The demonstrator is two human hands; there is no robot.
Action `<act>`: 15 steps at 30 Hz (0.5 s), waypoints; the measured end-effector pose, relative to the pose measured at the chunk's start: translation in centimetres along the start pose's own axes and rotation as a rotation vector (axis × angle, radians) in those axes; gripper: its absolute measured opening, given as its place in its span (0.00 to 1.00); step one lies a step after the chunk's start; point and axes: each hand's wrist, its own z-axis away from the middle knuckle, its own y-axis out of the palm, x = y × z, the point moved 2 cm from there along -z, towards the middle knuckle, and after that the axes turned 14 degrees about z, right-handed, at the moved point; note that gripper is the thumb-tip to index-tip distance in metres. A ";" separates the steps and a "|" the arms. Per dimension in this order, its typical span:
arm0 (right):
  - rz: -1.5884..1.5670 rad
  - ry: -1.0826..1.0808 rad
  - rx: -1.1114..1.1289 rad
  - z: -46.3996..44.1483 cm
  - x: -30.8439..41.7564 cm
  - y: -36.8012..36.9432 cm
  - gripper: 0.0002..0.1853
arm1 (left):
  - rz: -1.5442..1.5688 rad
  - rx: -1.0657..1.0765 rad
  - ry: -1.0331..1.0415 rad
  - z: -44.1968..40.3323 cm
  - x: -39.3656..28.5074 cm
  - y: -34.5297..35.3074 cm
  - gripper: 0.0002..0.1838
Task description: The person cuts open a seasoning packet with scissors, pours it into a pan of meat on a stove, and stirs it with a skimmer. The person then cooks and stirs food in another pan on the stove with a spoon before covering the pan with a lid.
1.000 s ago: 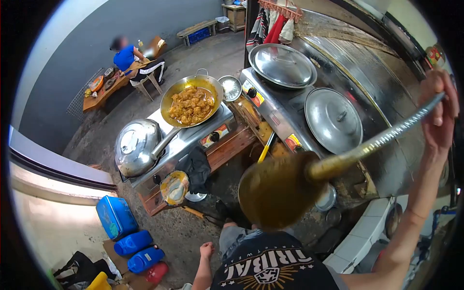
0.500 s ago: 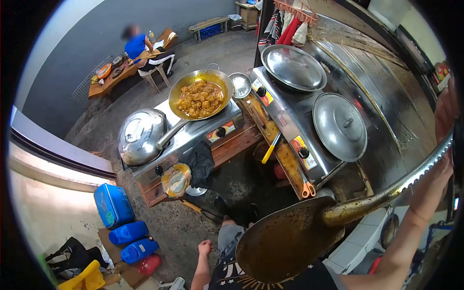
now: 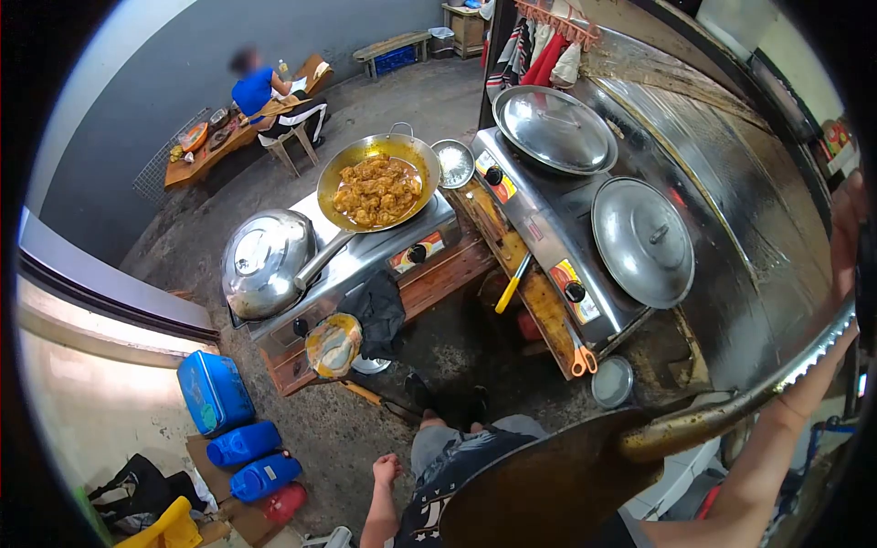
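A large metal wok spatula (image 3: 548, 489) fills the lower right, very near the camera, its blade stained with brown sauce. Its handle runs up to the right edge, where my right hand (image 3: 848, 215) grips it, partly cut off by the dark border. Low in the middle, my left hand (image 3: 387, 468) hangs beside my body with its fingers curled and nothing visible in them. Ahead, a wok (image 3: 399, 146) of saucy brown meat pieces (image 3: 376, 189) sits on the left gas stove (image 3: 365, 260).
An upturned wok (image 3: 267, 260) rests beside it. Two lidded pans, with one lid (image 3: 642, 239) nearer, stand on the right stove (image 3: 539, 224). A yellow-handled knife (image 3: 512, 285) and orange scissors (image 3: 583, 359) lie along the wooden ledge. Blue jugs (image 3: 242, 441) stand left; a person (image 3: 254, 96) sits farther back.
The spatula has dropped lower in view and its blade looks darker. My right hand has shifted down slightly. A round metal bowl near the scissors now shows more fully. My left hand stays put.
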 end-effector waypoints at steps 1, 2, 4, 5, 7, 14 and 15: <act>0.005 -0.002 -0.009 0.0 0.2 -0.1 0.23 | -0.051 -0.044 0.044 0.6 -0.5 0.2 0.06; 0.009 -0.003 -0.018 0.1 0.3 -0.2 0.23 | -0.102 -0.088 0.089 2.1 -1.5 1.0 0.06; 0.032 -0.014 -0.035 0.3 0.6 -0.3 0.21 | -0.084 -0.013 0.098 1.8 -2.1 1.0 0.07; 0.054 -0.020 -0.043 0.4 0.8 -0.1 0.20 | -0.053 -0.044 0.065 1.8 -2.2 1.1 0.07; 0.064 0.004 -0.030 0.4 1.3 -0.1 0.19 | -0.034 -0.058 0.034 1.4 -2.2 1.1 0.08; -0.022 -0.027 0.045 1.0 1.4 -0.8 0.22 | -0.064 -0.033 -0.021 1.1 -2.9 0.8 0.08; -0.002 -0.016 0.001 1.1 1.4 -0.6 0.22 | -0.054 -0.019 -0.028 0.8 -3.0 0.9 0.08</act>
